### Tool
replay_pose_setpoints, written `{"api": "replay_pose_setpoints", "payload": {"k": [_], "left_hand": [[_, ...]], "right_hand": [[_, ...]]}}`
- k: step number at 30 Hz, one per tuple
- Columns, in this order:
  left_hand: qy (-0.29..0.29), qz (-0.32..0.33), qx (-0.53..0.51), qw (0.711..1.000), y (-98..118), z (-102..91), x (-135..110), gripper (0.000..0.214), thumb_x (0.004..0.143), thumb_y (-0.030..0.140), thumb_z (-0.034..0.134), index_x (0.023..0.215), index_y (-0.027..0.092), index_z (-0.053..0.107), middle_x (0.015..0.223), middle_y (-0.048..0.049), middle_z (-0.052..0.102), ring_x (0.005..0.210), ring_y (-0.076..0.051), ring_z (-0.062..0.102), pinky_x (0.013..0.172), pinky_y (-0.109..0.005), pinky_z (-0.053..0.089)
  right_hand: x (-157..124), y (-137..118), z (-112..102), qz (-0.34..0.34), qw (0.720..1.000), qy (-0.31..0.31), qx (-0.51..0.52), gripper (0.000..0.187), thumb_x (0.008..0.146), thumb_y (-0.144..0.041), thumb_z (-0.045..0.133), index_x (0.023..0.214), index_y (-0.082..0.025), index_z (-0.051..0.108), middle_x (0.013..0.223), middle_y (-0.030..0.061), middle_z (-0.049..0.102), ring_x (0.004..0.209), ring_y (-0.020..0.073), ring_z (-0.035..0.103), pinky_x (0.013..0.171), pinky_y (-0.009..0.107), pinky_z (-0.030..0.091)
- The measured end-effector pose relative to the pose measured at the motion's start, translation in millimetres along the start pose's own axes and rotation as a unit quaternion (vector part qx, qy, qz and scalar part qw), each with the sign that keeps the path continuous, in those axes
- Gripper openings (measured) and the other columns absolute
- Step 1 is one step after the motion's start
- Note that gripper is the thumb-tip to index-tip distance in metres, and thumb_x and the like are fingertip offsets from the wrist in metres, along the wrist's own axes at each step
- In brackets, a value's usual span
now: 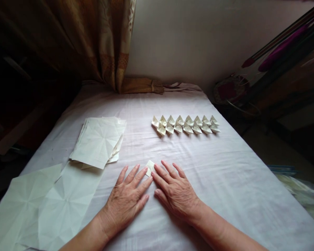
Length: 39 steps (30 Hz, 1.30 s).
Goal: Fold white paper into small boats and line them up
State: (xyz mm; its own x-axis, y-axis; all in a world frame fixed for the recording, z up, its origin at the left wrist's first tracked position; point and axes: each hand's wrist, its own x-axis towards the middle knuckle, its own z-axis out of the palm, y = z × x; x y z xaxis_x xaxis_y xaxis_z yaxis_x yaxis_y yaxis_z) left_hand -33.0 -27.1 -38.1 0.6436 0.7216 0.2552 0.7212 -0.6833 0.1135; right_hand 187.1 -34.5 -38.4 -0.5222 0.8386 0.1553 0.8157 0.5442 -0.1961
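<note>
A small folded piece of white paper [150,167] lies flat on the cloth-covered surface between my hands. My left hand [129,188] is spread palm down, its fingertips on the paper's left and lower edges. From the other side, my right hand [174,188] lies flat with fingers apart, the index fingertip touching the paper's right edge. Part of the paper is hidden under the fingertips. Beyond the hands, several folded paper boats [179,125] stand in two rows. To the left is a stack of creased paper sheets [98,141].
More large creased sheets [66,202] lie spread at the near left. A pale cloth [225,184] with wrinkles covers the surface. A gold-brown curtain [115,45] hangs at the back, its end resting on the cloth. Plastic-wrapped items [303,195] sit lower at the right.
</note>
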Motion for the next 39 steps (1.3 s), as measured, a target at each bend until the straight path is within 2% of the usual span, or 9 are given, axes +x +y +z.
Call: {"api": "replay_pose_setpoints", "payload": {"k": [5, 9, 17, 22, 27, 39], "left_hand": [[0.007, -0.022, -0.034, 0.999, -3, 5.6, -1, 0.041, 0.092, 0.048, 0.053, 0.130, 0.034, 0.058, 0.142, -0.0004, 0.054, 0.134, -0.026, 0.042, 0.118, -0.047, 0.011], [0.003, -0.025, -0.036, 0.999, -2, 5.4, -1, 0.041, 0.090, 0.049, 0.054, 0.128, 0.034, 0.059, 0.142, -0.0025, 0.054, 0.133, -0.027, 0.043, 0.118, -0.050, 0.014], [-0.005, -0.016, -0.016, 1.000, -1, 3.7, -2, 0.036, 0.088, 0.050, 0.057, 0.117, 0.030, 0.065, 0.138, -0.0046, 0.057, 0.133, -0.027, 0.044, 0.118, -0.049, 0.015], [0.004, -0.014, -0.010, 1.000, 0, 3.1, -1, 0.038, 0.088, 0.048, 0.058, 0.120, 0.029, 0.064, 0.138, -0.0056, 0.058, 0.131, -0.027, 0.047, 0.118, -0.049, 0.016], [0.013, -0.011, -0.001, 1.000, 1, 3.2, 1, 0.041, 0.090, 0.048, 0.055, 0.127, 0.031, 0.061, 0.138, -0.0052, 0.058, 0.131, -0.026, 0.047, 0.118, -0.048, 0.017], [0.014, -0.015, 0.002, 1.000, 1, 3.1, 1, 0.043, 0.088, 0.049, 0.058, 0.128, 0.032, 0.059, 0.138, -0.0062, 0.058, 0.129, -0.025, 0.049, 0.117, -0.046, 0.016]], "right_hand": [[11, -3, 6, 0.020, 1.000, 0.015, -0.003, 0.048, 0.098, -0.045, 0.044, 0.140, -0.022, 0.050, 0.148, 0.0014, 0.046, 0.140, 0.0259, 0.034, 0.117, 0.042, 0.007], [23, -4, 11, 0.026, 0.999, 0.024, -0.005, 0.050, 0.097, -0.047, 0.044, 0.138, -0.020, 0.052, 0.147, 0.0027, 0.048, 0.140, 0.0272, 0.032, 0.117, 0.043, 0.004], [37, -2, 16, 0.055, 0.997, -0.048, 0.002, 0.062, 0.096, -0.055, 0.040, 0.146, -0.018, 0.041, 0.155, 0.0061, 0.034, 0.144, 0.0291, 0.025, 0.116, 0.051, 0.011], [31, 3, 13, 0.060, 0.996, -0.070, -0.004, 0.061, 0.096, -0.055, 0.041, 0.148, -0.023, 0.037, 0.157, 0.0044, 0.029, 0.146, 0.0288, 0.022, 0.116, 0.051, 0.014], [21, 11, 10, 0.060, 0.996, -0.064, -0.032, 0.059, 0.095, -0.053, 0.045, 0.148, -0.027, 0.037, 0.157, 0.0063, 0.028, 0.145, 0.0290, 0.023, 0.115, 0.051, 0.016], [0, 20, 7, 0.053, 0.994, -0.063, -0.077, 0.063, 0.092, -0.052, 0.052, 0.148, -0.026, 0.038, 0.156, 0.0109, 0.030, 0.144, 0.0318, 0.026, 0.113, 0.053, 0.021]]}}
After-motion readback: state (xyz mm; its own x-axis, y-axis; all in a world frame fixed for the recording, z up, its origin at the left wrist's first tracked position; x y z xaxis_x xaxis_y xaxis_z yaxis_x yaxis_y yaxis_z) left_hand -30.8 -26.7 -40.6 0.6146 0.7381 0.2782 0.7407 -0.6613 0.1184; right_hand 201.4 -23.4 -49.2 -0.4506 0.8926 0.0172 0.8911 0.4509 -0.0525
